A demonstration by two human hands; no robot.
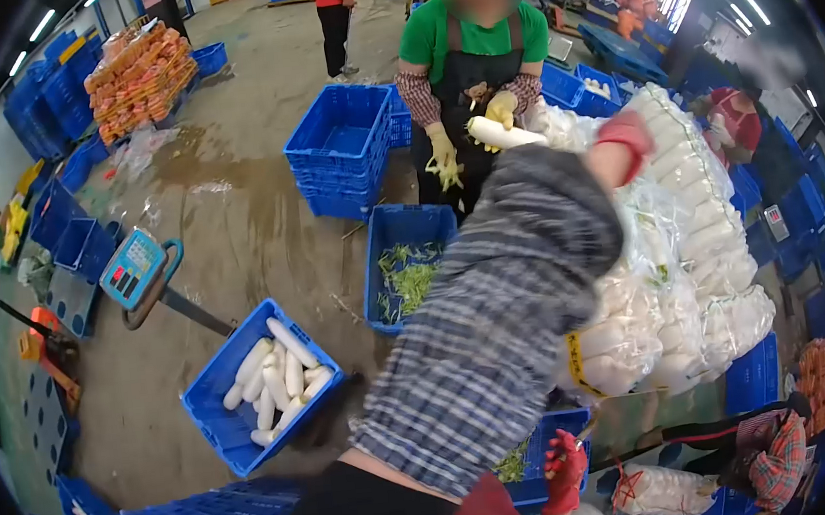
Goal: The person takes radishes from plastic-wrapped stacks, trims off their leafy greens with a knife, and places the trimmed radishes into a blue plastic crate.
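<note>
My plaid sleeve (484,325) leads to my left grip (628,142), clasp I can't tell, beside the far edge of bagged radishes (619,337).

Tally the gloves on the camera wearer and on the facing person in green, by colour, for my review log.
Red gloves: 2, on the wearer's left hand, which is blurred, and right hand
Pale yellow gloves: 2, on the person in green, one of them at a white radish
Total: 4
</note>
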